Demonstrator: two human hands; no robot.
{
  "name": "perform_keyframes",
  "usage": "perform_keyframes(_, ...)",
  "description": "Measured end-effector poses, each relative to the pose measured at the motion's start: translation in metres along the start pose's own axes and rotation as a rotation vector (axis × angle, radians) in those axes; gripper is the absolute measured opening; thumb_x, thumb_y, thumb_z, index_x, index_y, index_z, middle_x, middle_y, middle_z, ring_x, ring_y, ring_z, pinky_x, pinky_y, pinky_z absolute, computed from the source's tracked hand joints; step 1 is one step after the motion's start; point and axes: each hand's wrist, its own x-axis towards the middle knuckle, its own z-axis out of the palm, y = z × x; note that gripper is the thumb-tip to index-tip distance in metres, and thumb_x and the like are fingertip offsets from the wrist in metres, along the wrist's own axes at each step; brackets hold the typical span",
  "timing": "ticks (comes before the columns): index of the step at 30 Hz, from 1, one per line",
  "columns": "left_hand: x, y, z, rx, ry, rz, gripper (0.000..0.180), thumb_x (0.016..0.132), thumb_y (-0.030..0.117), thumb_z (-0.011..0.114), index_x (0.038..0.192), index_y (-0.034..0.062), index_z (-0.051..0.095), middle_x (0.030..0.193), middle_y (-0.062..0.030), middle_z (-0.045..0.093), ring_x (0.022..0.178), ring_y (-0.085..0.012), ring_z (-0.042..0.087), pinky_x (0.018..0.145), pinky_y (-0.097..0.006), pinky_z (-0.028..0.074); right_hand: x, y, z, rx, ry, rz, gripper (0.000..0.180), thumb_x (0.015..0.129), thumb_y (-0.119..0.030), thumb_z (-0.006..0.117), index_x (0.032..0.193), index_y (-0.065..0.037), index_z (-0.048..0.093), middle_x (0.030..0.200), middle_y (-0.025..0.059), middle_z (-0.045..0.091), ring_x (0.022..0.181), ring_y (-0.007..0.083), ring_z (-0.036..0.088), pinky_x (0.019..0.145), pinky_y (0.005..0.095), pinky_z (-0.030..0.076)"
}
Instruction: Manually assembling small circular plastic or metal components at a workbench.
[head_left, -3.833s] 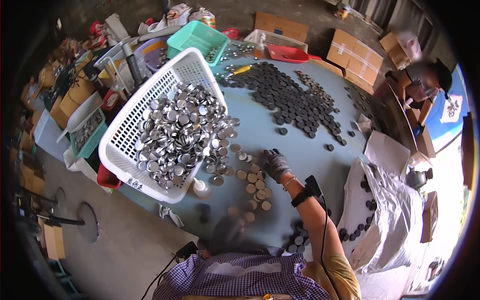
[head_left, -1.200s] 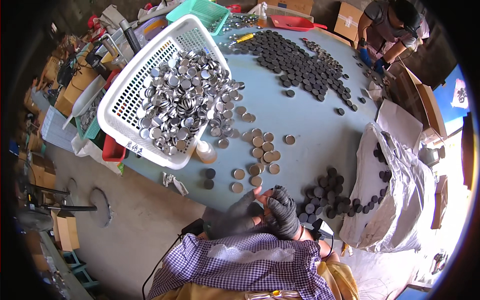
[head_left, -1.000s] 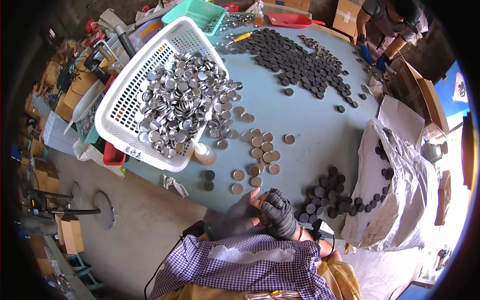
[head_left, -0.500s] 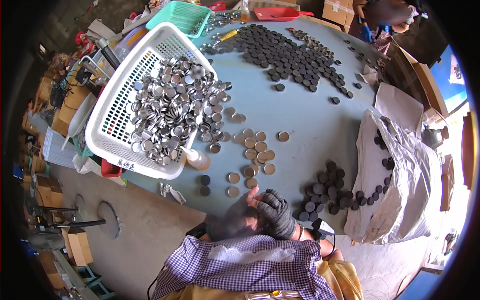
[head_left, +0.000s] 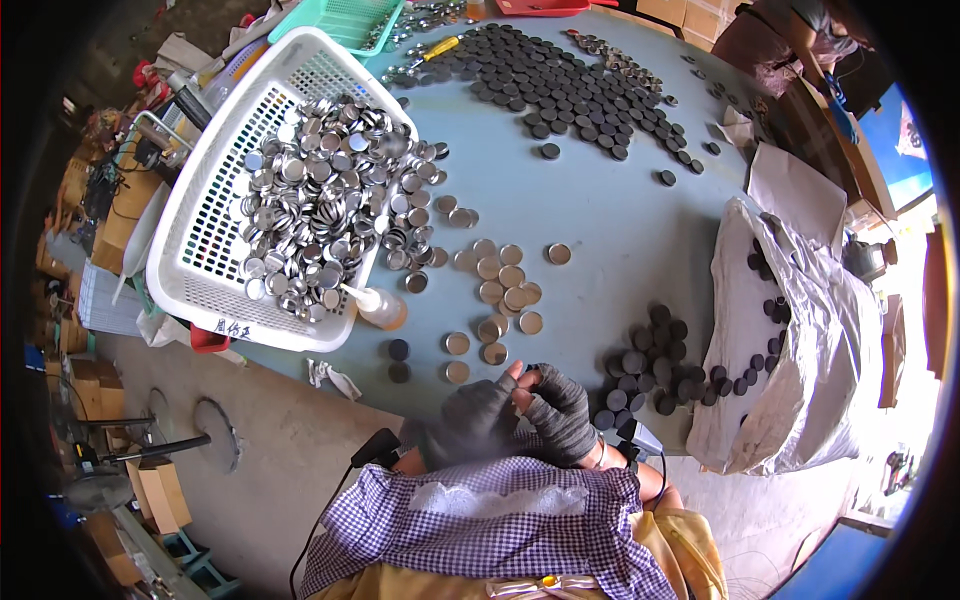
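My left hand (head_left: 475,415) and my right hand (head_left: 558,412), both in grey fingerless gloves, meet at the table's near edge. Their bare fingertips are closed and press together. Whatever lies between them is hidden. Just beyond my hands, several shallow round metal caps (head_left: 530,322) lie flat, some overlapping. Two black discs (head_left: 399,350) sit to the left of these caps. A heap of black discs (head_left: 655,360) lies to the right of my right hand, partly piled up.
A white plastic basket (head_left: 190,305) full of silvery caps (head_left: 330,190) stands at the left, a small squeeze bottle (head_left: 382,308) by its corner. Many black discs (head_left: 570,100) cover the far table. A white sack (head_left: 800,400) lies at the right; a co-worker (head_left: 790,45) bends beyond.
My hands have drawn together, and my left hand is less blurred. The whole view has shifted slightly. At the far right, the co-worker has moved rightward and bent over.
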Motion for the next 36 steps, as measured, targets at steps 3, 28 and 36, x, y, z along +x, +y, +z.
perform_keyframes(3,-0.005,-0.002,0.012,-0.281,-0.116,-0.319,0.05,0.089,0.019,0.071,0.131,-0.0011,0.054,0.119,-0.0145,0.066,0.109,-0.0235,0.064,0.095,-0.034,0.051,0.003,0.005,-0.004,-0.177,0.005,-0.115,0.007,0.09,-0.005,0.066,0.095,-0.002,0.062,0.088,-0.0013,0.061,0.084,0.0081,0.054,0.077,0.0267,0.045)
perform_keyframes(28,0.001,0.001,0.003,-1.065,-0.15,-0.178,0.029,0.097,0.012,0.055,0.12,-0.0033,0.048,0.101,-0.0027,0.063,0.096,-0.0105,0.061,0.123,-0.04,0.012,0.01,-0.007,-0.005,-0.726,-0.003,-0.856,0.036,0.068,0.008,0.063,0.103,0.003,0.065,0.077,0.0124,0.059,0.065,0.0299,0.057,0.059,0.0375,0.046)
perform_keyframes(36,0.006,0.003,-0.005,-0.438,-0.072,0.045,0.078,0.089,0.004,0.069,0.149,-0.0031,0.021,0.101,-0.0105,0.062,0.094,-0.0143,0.062,0.097,-0.033,0.045,0.01,-0.002,-0.002,-0.699,-0.039,-0.773,0.048,0.068,-0.001,0.063,0.116,0.0,0.061,0.073,0.0079,0.052,0.066,0.0274,0.053,0.058,0.0414,0.045)
